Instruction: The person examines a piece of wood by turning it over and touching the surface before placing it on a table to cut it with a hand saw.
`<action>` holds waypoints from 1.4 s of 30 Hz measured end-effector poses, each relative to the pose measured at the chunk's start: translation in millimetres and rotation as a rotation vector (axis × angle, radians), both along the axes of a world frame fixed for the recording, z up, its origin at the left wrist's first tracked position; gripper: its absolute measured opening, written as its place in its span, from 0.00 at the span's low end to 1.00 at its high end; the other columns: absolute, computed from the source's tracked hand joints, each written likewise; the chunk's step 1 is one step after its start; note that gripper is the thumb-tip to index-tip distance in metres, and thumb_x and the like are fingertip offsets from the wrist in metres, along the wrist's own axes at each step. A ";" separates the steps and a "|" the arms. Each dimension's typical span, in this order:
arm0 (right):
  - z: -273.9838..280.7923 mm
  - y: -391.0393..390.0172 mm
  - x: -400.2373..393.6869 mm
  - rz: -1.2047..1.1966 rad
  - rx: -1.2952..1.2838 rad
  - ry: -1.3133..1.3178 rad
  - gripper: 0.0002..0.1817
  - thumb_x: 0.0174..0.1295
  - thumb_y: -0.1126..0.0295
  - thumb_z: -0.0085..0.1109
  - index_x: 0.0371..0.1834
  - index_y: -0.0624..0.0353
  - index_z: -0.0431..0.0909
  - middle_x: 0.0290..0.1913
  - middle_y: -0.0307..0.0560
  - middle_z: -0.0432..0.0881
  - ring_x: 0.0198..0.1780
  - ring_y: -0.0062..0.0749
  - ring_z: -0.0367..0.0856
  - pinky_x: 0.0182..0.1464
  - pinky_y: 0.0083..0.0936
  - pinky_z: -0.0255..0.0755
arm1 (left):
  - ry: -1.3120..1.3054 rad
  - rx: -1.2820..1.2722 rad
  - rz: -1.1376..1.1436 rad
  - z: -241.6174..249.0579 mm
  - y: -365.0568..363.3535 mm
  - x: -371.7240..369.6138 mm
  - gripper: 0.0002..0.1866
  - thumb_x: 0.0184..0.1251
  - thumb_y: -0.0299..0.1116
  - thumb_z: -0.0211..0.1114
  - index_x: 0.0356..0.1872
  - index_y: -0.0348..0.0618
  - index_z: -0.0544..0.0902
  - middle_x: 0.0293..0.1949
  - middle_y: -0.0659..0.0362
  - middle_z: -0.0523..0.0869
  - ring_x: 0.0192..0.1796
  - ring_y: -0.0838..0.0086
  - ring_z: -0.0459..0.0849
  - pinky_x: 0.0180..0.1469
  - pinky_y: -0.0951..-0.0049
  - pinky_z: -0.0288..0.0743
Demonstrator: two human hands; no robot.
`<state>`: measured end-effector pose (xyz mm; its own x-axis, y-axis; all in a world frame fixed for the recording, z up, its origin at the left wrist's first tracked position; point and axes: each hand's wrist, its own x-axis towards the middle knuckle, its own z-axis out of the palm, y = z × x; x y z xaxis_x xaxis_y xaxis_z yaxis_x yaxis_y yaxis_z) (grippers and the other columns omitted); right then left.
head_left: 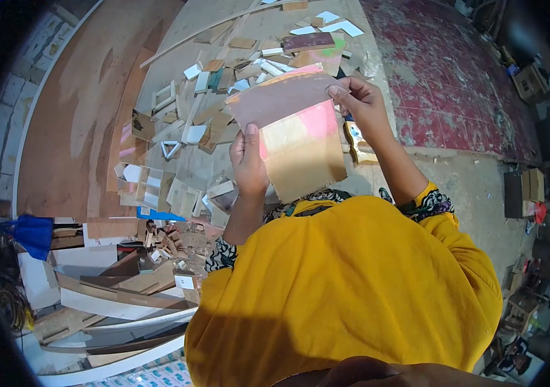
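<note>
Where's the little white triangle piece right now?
In the head view, the white triangle piece lies among the wood offcuts, just left of the left hand.

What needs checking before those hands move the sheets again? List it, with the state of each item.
1. Left hand grips the sheets at their left edge, thumb on top: ok.
2. Right hand pinches the brown top sheet at its upper right corner: ok.
3. Lower tan sheet held with the rest, not slipping: cannot tell.
4. Number of sheets in the stack: cannot tell, edges overlap.
5. Space below to set them down: not ok, wood scraps cover the board.
6. View of the sheets unobstructed: ok.
</note>
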<state>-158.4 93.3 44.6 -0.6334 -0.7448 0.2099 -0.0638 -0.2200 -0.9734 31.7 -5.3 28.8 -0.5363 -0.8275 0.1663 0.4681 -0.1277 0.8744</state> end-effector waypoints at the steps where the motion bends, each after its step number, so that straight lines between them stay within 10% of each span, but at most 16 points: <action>1: -0.7 -0.4 -1.3 0.004 0.001 0.001 0.07 0.58 0.67 0.62 0.32 0.59 0.80 0.25 0.31 0.77 0.22 0.10 0.66 0.24 0.09 0.59 | -0.010 0.009 -0.005 0.6 0.2 -0.7 0.18 0.71 0.42 0.51 0.46 0.34 0.75 0.41 0.58 0.80 0.43 0.79 0.77 0.47 0.77 0.70; 18: 1.5 1.4 -9.4 0.196 0.160 0.211 0.26 0.52 0.76 0.58 0.57 0.55 0.69 0.20 0.32 0.67 0.24 0.15 0.65 0.26 0.15 0.60 | 0.011 0.243 -0.032 -18.1 -16.8 -1.8 0.21 0.70 0.42 0.53 0.50 0.31 0.72 0.44 0.53 0.80 0.44 0.70 0.80 0.47 0.72 0.74; 29: 4.9 4.8 -17.8 0.094 0.114 0.044 0.14 0.56 0.77 0.51 0.47 0.62 0.76 0.26 0.33 0.71 0.24 0.13 0.64 0.27 0.12 0.59 | -0.042 0.193 -0.105 -27.0 -26.9 -1.1 0.19 0.71 0.40 0.52 0.50 0.31 0.72 0.44 0.54 0.80 0.43 0.72 0.81 0.46 0.71 0.75; 37: -21.4 3.7 -8.8 0.088 0.156 -0.106 0.08 0.58 0.75 0.54 0.41 0.60 0.71 0.26 0.38 0.77 0.23 0.14 0.71 0.25 0.12 0.65 | 0.117 0.199 0.175 -12.3 -23.5 -6.0 0.30 0.72 0.50 0.45 0.64 0.36 0.57 0.60 0.50 0.67 0.61 0.64 0.69 0.60 0.63 0.68; 42: -16.9 0.2 21.2 0.199 0.142 -0.078 0.26 0.57 0.76 0.57 0.60 0.57 0.61 0.27 0.46 0.81 0.25 0.19 0.78 0.24 0.14 0.68 | 0.197 0.287 0.153 -10.8 -21.6 -10.8 0.30 0.72 0.48 0.46 0.65 0.37 0.55 0.61 0.51 0.65 0.63 0.64 0.67 0.63 0.61 0.64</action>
<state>-137.1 93.5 27.7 -0.4813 -0.8751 0.0503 0.0436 -0.0812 -0.9957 20.9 -27.0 18.0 -0.3838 -0.9234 0.0036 0.6565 -0.2701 0.7043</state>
